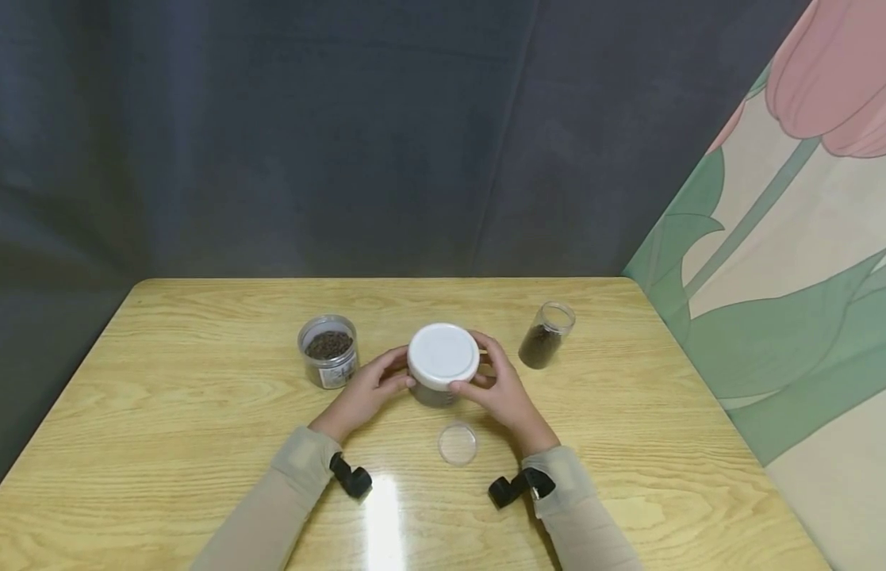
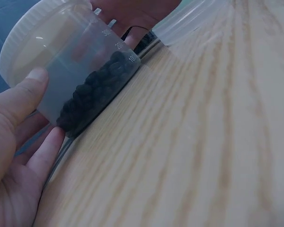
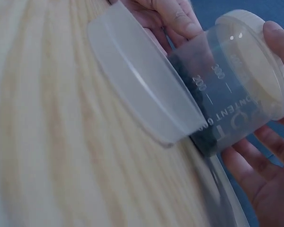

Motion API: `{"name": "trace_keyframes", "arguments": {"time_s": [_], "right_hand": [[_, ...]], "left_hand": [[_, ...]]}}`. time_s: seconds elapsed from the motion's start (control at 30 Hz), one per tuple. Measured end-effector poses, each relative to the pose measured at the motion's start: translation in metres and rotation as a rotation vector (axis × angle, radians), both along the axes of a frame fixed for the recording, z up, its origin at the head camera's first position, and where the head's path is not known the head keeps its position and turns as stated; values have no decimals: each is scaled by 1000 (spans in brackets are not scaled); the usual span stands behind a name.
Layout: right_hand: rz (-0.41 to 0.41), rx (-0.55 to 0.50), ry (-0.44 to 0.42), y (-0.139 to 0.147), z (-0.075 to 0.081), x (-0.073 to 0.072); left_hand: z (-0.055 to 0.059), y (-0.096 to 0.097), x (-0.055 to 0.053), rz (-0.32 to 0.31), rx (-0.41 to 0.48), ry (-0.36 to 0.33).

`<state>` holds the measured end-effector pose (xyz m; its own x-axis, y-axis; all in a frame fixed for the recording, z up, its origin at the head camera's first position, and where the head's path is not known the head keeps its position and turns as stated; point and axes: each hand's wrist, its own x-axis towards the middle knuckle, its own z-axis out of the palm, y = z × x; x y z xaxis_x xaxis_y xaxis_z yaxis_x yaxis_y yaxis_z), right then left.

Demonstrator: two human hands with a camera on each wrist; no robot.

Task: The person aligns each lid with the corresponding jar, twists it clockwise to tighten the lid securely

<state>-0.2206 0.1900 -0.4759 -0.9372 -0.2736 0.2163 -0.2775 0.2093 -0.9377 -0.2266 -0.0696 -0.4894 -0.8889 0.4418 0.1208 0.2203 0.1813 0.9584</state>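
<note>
A translucent plastic jar [image 2: 80, 71] with a white lid [image 1: 443, 353] stands on the table between both hands. Dark bean-like pieces [image 2: 92, 90] fill its lower part, and printed volume marks show on its wall. My left hand [image 1: 367, 388] holds it from the left, thumb against the wall below the lid and a fingertip near the base. From the right, my right hand [image 1: 505, 390] grips it, its thumb on the lid's rim and its fingers spread around the far side. Close in front lies a small clear round lid [image 1: 458, 443].
An open clear jar [image 1: 328, 374] of brown granules stands left of the hands. Farther right is an open, taller clear jar [image 1: 541, 346] partly filled with dark grains. The wooden table [image 1: 200, 444] meets a dark curtain [image 1: 328, 143] behind and a flower-patterned wall [image 1: 792, 333] at right.
</note>
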Motion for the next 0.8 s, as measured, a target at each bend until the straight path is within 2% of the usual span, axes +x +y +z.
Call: {"name": "trace_keyframes", "arguments": {"time_s": [0.3,0.47,0.8], "right_hand": [[74,-5,10,5,3,-2],[99,-5,0,5,3,-3],[59,-25,-21,4,0,-2]], "left_hand": [[3,1,0,7,-6,-9],[-2,-1,0,10,-4,-3],[-2,-1,0,-15,7,-7]]}}
